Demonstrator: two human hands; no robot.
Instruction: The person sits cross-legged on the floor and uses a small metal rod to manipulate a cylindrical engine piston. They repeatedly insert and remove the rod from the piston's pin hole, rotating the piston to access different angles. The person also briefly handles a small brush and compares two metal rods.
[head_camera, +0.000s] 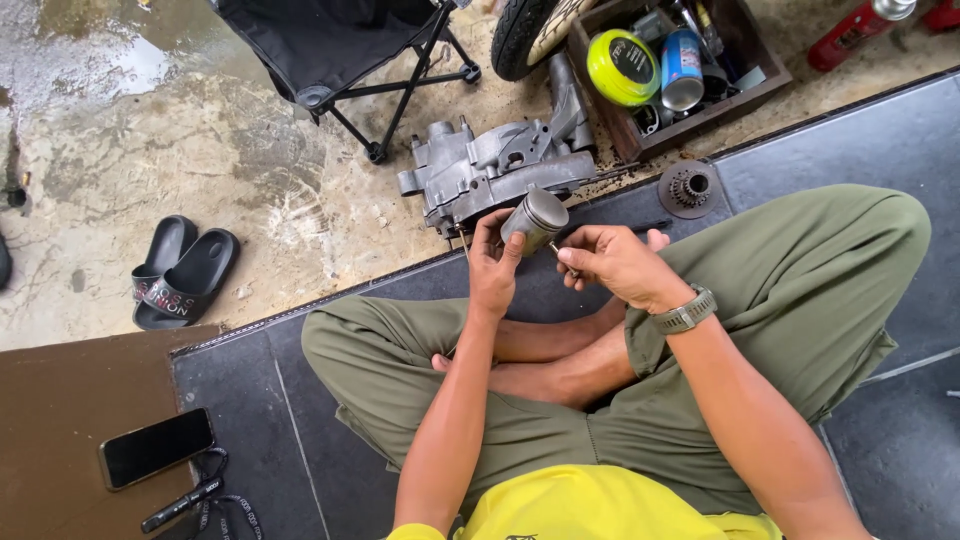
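I sit cross-legged on a dark mat (900, 450). My left hand (492, 268) grips a grey metal piston (536, 218) and holds it up over my knees. Beside it, my right hand (612, 263) pinches a small thin metal tool or pin whose tip (553, 246) touches the piston's lower side. A watch sits on my right wrist. Just beyond the piston, a grey engine casing (490, 170) lies on the concrete floor.
A round gear part (688, 188) rests on the mat's far edge. A wooden box (672, 70) with cans and a yellow-green tub stands behind it, next to a tyre (520, 35). A folding chair (340, 50), black slippers (180, 272), and a phone (155, 447) are at left.
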